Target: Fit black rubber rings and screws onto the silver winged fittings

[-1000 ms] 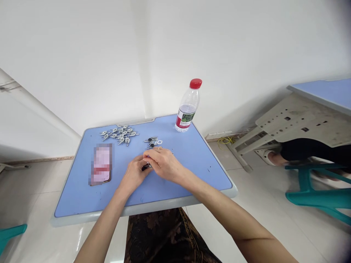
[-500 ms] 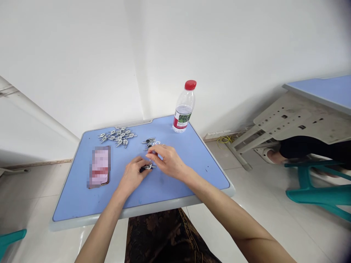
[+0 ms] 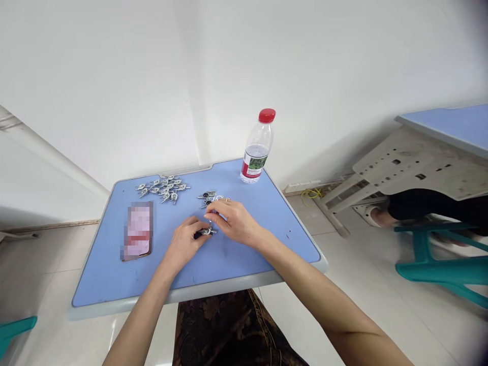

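My left hand (image 3: 185,238) is closed on a small silver and black metal piece (image 3: 206,231), holding it low over the blue tabletop. My right hand (image 3: 233,222) is pinched just above that piece. A thin shiny bit shows below its fingertips; its kind is too small to make out. Just beyond the right hand lie a few similar metal pieces with round black parts (image 3: 206,195), partly hidden by the fingers. A spread pile of silver metal pieces (image 3: 166,190) lies at the back left of the table.
A phone (image 3: 138,231) with a blurred screen lies left of my hands on the blue table (image 3: 236,267). A red-capped water bottle (image 3: 254,162) stands at the back right, near the wall. Rightward are another desk (image 3: 412,152), a teal stool (image 3: 438,269) and a person's foot (image 3: 375,216).
Both hands stay in nearly the same place on the piece, with the right fingertips shifted very slightly. The view has tilted a little.
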The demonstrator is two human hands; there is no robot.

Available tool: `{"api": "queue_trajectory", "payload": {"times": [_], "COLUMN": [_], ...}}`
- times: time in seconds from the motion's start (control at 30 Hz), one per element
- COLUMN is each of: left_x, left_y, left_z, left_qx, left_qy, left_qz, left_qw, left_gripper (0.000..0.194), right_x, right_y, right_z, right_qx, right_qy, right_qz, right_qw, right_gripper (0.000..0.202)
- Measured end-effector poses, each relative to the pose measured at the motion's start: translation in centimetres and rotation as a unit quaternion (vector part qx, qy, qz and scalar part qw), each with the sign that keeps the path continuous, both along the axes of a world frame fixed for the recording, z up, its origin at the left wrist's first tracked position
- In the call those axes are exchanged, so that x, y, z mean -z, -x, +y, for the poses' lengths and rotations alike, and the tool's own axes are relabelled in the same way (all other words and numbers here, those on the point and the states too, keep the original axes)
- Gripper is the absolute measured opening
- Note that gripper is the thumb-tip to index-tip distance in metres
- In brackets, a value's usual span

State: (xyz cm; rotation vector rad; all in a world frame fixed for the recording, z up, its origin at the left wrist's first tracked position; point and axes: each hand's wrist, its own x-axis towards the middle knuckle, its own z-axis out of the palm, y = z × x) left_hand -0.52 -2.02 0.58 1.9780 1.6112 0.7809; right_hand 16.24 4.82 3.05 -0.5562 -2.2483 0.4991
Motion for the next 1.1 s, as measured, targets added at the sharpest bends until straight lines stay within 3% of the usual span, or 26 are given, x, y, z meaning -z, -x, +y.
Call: {"api": "queue_trajectory", "payload": {"times": [0.43, 0.7, 0.87, 1.1], "left_x": [-0.1, 0.2, 0.3, 0.2], "left_y": [0.0, 0.0, 0.1, 0.1], "left_z": [-0.1, 0.0, 0.0, 0.1], "left_qx": [-0.007, -0.007, 0.005, 0.000], "left_qy": [0.013, -0.003, 0.005, 0.019], "left_qz": [0.009, -0.010, -0.003, -0.018], "left_qw": [1.000, 1.000, 1.000, 1.000], "left_gripper": [0.017, 0.013, 0.015, 0.014], "right_x": [-0.4, -0.9, -1.0, -0.8], "right_y": [0.0, 0.7, 0.5, 1.0], "right_z": [0.1, -0.7, -0.4, -0.4], "right_qx": [0.007, -0.033, -0.043, -0.023], "right_qy": [-0.034, -0.100, -0.058, -0.004], "right_qz": [-0.016, -0.126, -0.124, -0.043], "right_qw": [0.999, 0.986, 0.990, 0.999], "right_gripper": [0.013, 0.024, 0.034, 0.020]}}
